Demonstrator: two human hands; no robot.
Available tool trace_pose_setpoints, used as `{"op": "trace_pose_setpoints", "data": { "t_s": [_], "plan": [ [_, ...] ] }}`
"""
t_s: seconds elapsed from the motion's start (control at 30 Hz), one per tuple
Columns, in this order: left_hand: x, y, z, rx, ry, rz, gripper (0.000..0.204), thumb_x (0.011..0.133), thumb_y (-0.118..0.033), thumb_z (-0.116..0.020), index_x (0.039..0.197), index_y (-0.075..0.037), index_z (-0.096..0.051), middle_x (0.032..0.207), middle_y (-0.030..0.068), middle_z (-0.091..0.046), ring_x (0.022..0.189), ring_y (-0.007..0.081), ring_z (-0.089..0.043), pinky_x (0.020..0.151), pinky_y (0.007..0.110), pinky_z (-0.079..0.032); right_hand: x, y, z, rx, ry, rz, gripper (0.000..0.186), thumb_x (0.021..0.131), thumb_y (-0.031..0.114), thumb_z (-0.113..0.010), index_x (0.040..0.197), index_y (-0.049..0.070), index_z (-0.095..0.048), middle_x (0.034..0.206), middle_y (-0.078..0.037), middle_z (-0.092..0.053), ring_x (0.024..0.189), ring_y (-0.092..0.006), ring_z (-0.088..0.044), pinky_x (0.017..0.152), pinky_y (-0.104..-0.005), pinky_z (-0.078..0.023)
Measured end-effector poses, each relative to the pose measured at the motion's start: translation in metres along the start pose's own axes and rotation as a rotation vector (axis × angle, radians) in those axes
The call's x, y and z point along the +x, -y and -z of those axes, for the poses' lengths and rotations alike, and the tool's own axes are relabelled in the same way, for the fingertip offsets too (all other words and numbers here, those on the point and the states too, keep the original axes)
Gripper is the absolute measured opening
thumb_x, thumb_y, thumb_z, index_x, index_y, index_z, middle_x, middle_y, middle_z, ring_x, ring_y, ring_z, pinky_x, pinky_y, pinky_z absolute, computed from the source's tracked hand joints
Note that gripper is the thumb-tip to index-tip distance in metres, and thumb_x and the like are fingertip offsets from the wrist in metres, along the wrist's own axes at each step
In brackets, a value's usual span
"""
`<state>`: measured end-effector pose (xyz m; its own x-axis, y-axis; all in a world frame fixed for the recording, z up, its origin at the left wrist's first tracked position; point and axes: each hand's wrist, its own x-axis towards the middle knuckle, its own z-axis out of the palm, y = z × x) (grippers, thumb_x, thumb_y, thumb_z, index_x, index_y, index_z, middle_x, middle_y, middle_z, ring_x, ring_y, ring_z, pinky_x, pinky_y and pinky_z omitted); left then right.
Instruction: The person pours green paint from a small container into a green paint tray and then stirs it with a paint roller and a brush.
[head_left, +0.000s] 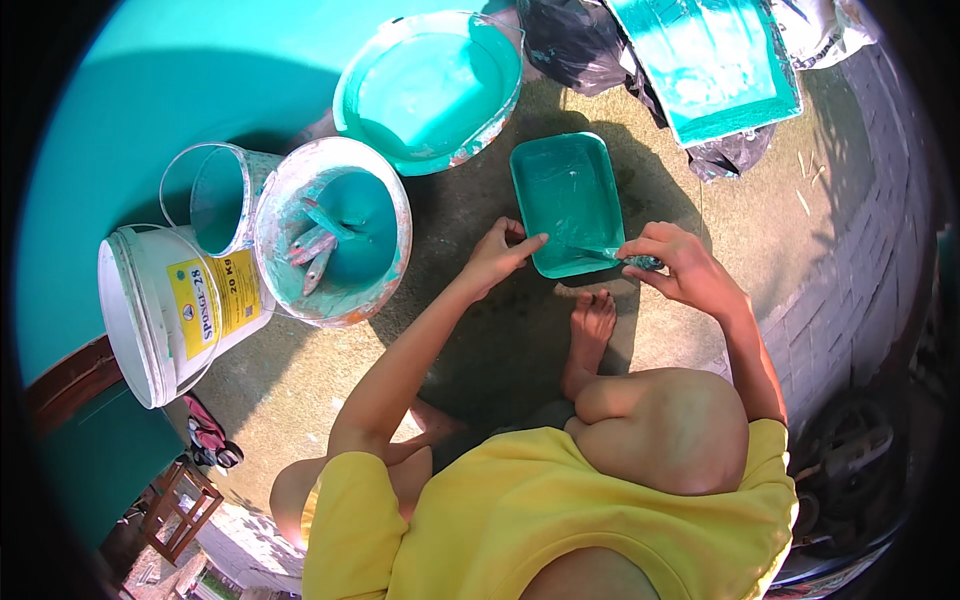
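Note:
A green paint tray [566, 190] lies on the concrete, coated inside with wet-looking paint. My left hand [497, 258] is at its near left rim, thumb and forefinger closed on the edge. Gripped in my right hand [683, 262] is a paint-smeared handled tool [643, 262] whose flat end reaches over the near part of the tray. Whether that end is a brush or a scraper, I cannot tell. Just below the tray, my bare foot [592, 325] rests on the ground.
Left stand a paint-stained bucket [390, 250] holding several tools, a smaller pail [216, 200] and a white tub [150, 310] lying tilted. Beyond are a wide green basin [350, 110] and a paint-covered board [735, 125] on black bags [570, 50]. A green wall [110, 180] runs along the left.

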<state>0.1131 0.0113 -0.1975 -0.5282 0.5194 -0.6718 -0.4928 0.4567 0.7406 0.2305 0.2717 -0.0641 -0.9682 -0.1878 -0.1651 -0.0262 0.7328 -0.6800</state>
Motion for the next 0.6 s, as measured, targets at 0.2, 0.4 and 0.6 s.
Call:
{"op": "trace_pose_setpoints", "data": {
  "t_s": [0.2, 0.4, 0.6],
  "plan": [
    [0.019, 0.013, -0.01, -0.266, 0.035, -0.021, 0.022, 0.086, -0.016, -0.068, 0.093, -0.007, -0.049, 0.093, 0.0044, -0.059, 0.088, 0.0136, -0.062, 0.077, 0.034, -0.057, 0.005, -0.018, 0.011, -0.028, 0.014, -0.028, 0.022, 0.082, 0.016, -0.077, 0.102, 0.007, -0.071, 0.08, -0.011, -0.055, 0.077, -0.0295, -0.057, 0.068, -0.0419, -0.047],
    [0.001, -0.004, 0.001, -0.316, 0.143, 0.015, 0.019, 0.084, -0.013, -0.067, 0.094, -0.008, -0.051, 0.1, 0.0063, -0.059, 0.097, 0.0173, -0.063, 0.085, 0.041, -0.058, 0.02, -0.007, 0.031, -0.082, 0.011, 0.071, 0.022, 0.082, 0.016, -0.078, 0.101, 0.007, -0.071, 0.079, -0.01, -0.056, 0.075, -0.0288, -0.058, 0.065, -0.0401, -0.047],
    [-0.035, -0.041, 0.022, -0.256, 0.28, 0.025, 0.049, 0.082, -0.013, -0.068, 0.127, -0.003, -0.051, 0.118, 0.0101, -0.059, 0.11, 0.0212, -0.062, 0.09, 0.043, -0.058, 0.021, 0.031, 0.067, -0.003, 0.027, 0.107, 0.021, 0.08, 0.013, -0.079, 0.099, 0.007, -0.072, 0.078, -0.01, -0.061, 0.073, -0.0271, -0.062, 0.064, -0.04, -0.051]
  ]
}}
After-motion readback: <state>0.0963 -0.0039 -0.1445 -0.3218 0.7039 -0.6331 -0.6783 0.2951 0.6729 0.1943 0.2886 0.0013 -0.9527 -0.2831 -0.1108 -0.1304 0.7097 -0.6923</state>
